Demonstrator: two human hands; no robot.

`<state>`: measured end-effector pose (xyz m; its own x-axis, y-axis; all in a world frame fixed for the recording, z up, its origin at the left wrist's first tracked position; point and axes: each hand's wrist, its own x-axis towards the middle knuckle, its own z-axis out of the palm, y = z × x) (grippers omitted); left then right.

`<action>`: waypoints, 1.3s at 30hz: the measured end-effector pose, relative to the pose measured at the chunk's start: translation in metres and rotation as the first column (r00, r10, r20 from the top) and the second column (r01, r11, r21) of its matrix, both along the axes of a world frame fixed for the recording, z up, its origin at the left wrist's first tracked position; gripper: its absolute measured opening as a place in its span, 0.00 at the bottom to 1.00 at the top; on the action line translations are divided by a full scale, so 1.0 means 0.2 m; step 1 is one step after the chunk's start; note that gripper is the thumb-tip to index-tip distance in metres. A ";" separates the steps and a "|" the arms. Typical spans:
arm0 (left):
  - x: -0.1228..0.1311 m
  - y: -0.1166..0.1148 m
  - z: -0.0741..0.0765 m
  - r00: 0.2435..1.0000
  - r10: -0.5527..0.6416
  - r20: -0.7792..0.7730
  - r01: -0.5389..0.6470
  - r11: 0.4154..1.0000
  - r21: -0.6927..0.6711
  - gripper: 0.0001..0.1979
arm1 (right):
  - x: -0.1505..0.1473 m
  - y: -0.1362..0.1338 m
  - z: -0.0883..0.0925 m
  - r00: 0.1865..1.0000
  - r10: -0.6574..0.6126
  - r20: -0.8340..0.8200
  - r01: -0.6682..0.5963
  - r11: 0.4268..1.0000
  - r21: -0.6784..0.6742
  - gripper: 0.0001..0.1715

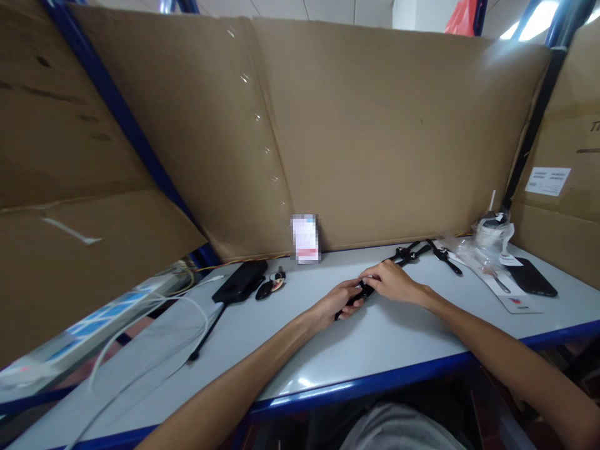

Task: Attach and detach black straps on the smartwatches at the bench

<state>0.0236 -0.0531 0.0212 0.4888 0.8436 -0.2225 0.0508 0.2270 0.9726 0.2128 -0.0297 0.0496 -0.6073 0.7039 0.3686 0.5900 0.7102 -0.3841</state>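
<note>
Both my hands meet over the middle of a pale grey table (290, 350). My left hand (338, 301) and my right hand (392, 280) have their fingers closed around a small black watch with a strap (362, 292), held just above the tabletop. Several more black watches with straps (407, 253) lie in a row behind my right hand, toward the cardboard wall. One further black watch (445, 256) lies to their right.
A black power bank (240, 281) with white cables (154, 331) and a key fob (270, 285) lie at left. A black phone (532, 276), plastic bags (491, 232) and a card are at right. Cardboard sheets (356, 137) wall the table's back and sides; the front edge is blue.
</note>
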 end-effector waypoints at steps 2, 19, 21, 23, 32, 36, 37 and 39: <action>0.00 0.00 0.00 1.000 0.004 -0.006 -0.004 1.000 -0.006 0.11 | 0.01 0.02 -0.01 0.999 -0.049 -0.018 0.049 0.999 0.019 0.20; 0.02 -0.03 0.04 0.996 -0.040 -0.081 0.041 0.999 0.001 0.11 | 0.10 0.05 0.05 0.976 0.064 0.209 -0.062 0.998 -0.015 0.18; 0.01 -0.03 0.05 0.993 -0.060 -0.100 0.061 0.998 0.004 0.12 | 0.11 0.05 0.06 0.977 0.061 0.206 -0.053 0.998 -0.043 0.17; 0.01 -0.04 0.05 0.990 -0.083 -0.113 0.084 0.996 0.011 0.12 | 0.11 0.05 0.06 0.977 0.055 0.207 -0.048 0.998 -0.036 0.16; -0.04 0.00 0.07 0.971 -0.225 -0.086 0.224 0.974 -0.014 0.19 | 0.12 0.03 0.06 0.983 0.068 0.173 -0.055 0.995 -0.078 0.14; -0.05 0.00 0.07 0.970 -0.230 -0.083 0.230 0.973 -0.010 0.20 | 0.11 0.03 0.05 0.984 0.058 0.169 -0.050 0.998 -0.049 0.12; -0.05 0.00 0.07 0.969 -0.233 -0.082 0.234 0.972 -0.006 0.20 | 0.11 0.03 0.05 0.984 0.054 0.170 -0.049 0.998 -0.035 0.12; -0.05 0.00 0.08 0.968 -0.236 -0.081 0.236 0.972 -0.004 0.19 | 0.11 0.03 0.03 0.985 0.041 0.170 -0.042 0.999 -0.001 0.11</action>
